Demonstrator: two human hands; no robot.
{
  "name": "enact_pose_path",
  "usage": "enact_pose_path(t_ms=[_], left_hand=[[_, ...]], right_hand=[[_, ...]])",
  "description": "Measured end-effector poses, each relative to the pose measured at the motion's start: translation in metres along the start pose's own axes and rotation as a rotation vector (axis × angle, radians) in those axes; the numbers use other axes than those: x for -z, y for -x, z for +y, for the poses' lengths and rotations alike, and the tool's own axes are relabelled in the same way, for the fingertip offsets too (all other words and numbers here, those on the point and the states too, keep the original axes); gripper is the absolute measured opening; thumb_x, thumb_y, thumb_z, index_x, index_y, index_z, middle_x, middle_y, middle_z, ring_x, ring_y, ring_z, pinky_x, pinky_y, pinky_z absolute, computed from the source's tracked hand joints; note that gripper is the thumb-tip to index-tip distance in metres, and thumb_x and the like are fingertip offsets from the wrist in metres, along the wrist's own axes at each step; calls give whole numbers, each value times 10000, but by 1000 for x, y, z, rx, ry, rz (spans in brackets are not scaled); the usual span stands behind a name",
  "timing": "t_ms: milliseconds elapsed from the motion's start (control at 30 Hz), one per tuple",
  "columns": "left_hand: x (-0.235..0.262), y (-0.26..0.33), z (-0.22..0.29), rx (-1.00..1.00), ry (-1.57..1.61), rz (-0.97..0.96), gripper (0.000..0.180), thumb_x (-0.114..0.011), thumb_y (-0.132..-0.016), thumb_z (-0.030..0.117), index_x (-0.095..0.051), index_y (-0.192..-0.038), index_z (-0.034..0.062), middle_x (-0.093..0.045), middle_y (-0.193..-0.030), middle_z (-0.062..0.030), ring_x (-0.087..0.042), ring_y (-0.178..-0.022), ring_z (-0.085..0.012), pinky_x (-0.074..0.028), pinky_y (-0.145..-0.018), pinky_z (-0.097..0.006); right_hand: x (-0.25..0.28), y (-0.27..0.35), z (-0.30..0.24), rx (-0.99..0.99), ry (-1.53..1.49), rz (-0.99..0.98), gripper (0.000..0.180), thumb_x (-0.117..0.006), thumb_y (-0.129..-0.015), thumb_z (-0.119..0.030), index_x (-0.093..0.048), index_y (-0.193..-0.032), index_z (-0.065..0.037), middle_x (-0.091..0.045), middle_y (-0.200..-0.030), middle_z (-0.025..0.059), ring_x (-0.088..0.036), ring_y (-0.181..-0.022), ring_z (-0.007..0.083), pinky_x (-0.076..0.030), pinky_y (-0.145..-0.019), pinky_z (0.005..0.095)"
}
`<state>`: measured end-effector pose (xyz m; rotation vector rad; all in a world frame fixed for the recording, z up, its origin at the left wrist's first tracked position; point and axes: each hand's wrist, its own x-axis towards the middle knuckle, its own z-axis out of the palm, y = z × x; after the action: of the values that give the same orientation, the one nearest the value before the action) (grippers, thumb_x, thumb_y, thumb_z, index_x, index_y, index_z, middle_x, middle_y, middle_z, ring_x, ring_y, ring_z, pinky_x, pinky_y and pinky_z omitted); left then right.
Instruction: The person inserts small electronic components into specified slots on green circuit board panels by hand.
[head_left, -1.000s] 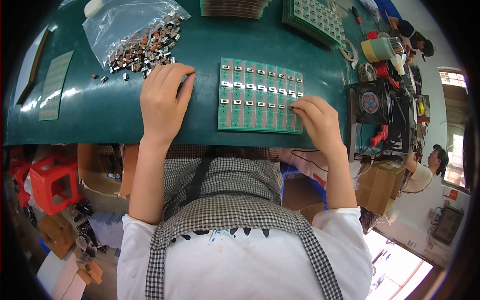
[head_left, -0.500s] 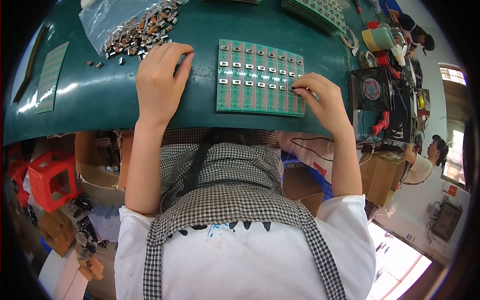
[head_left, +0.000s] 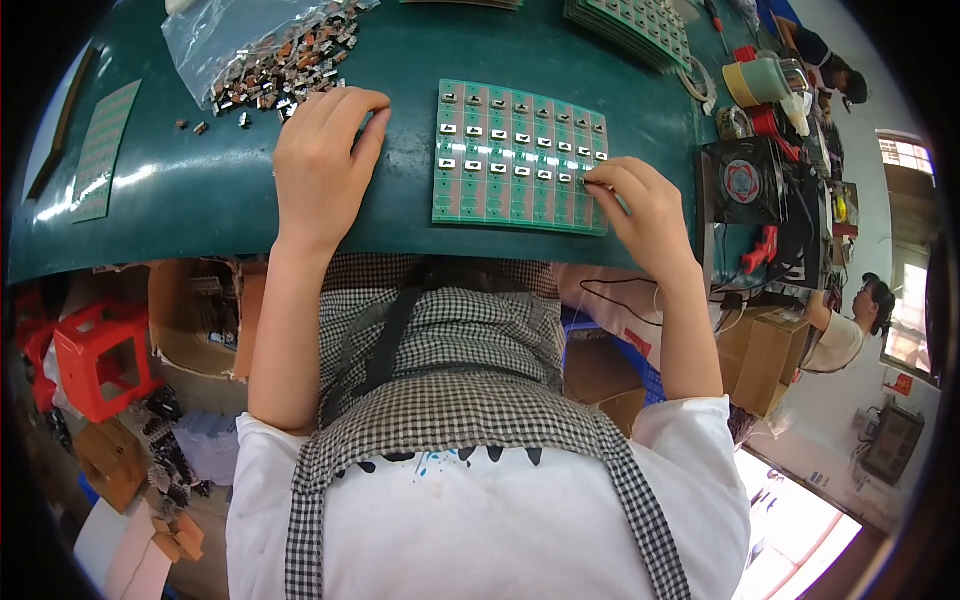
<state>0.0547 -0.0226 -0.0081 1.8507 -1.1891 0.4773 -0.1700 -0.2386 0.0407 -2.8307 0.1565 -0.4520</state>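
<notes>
A green circuit-board panel [head_left: 480, 205] lies on the table in front of me, with rows of small metal-cased parts with dark centres standing on it. My right hand [head_left: 640, 205] is over the panel's right edge, thumb and forefinger pinched on one such small metal-cased part [head_left: 585, 181] at the right end of the lowest filled row. The fingertips partly cover it. My left hand [head_left: 325, 150] rests left of the panel, beside a pile of loose parts [head_left: 285, 70]. Its fingers are curled, thumb close to the forefinger; whatever lies under them is hidden.
A clear plastic bag [head_left: 200, 50] lies by the pile. Another panel [head_left: 105, 150] lies far left, and a stack of panels [head_left: 640, 30] stands at the back right. A black fan [head_left: 745, 178] and a red-handled tool [head_left: 765, 247] are at the right. Other people are beyond.
My right fingertips have shifted slightly, and the dark piece seen between them before is now less visible. My left hand has hardly moved.
</notes>
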Motion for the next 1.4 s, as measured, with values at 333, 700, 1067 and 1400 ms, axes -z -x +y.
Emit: enact_pose_path(t_ms=[333, 700, 1067, 1400], left_hand=[[0, -1, -2, -33, -4, 33, 101, -685, -797, 52, -625, -879, 48, -646, -853, -67, -609, -801, -266, -481, -716, -371], [0, -1, -1, -33, 17, 18, 88, -677, -803, 57, -619, -869, 49, -639, -833, -62, -610, -790, -268, -479, -699, -372], [-2, 0, -3, -37, 6, 25, 89, -678, -801, 51, -622, -869, 48, -639, -827, -64, -611, -793, -270, -481, -706, -369], [0, 0, -1, -43, 11, 10, 75, -665, -814, 58, -619, -873, 49, -641, -831, -59, -611, -782, -265, -478, -700, -369]], right_hand=[[6, -6, -2, -105, -83, -75, 105, -659, -798, 0, -647, -901, -16, -634, -853, 119, -634, -790, 301, -508, -689, 366], [7, -6, -2, -57, -39, -94, 109, -653, -799, 4, -642, -905, -20, -632, -869, 114, -632, -803, 306, -510, -695, 372], [5, -4, -7, 2, 74, -55, 154, -678, -774, -8, -644, -922, -34, -638, -903, 108, -634, -833, 305, -516, -707, 384], [4, -4, -2, -38, -5, -21, 129, -684, -760, 1, -673, -885, -31, -664, -846, 99, -650, -772, 286, -519, -670, 362]])
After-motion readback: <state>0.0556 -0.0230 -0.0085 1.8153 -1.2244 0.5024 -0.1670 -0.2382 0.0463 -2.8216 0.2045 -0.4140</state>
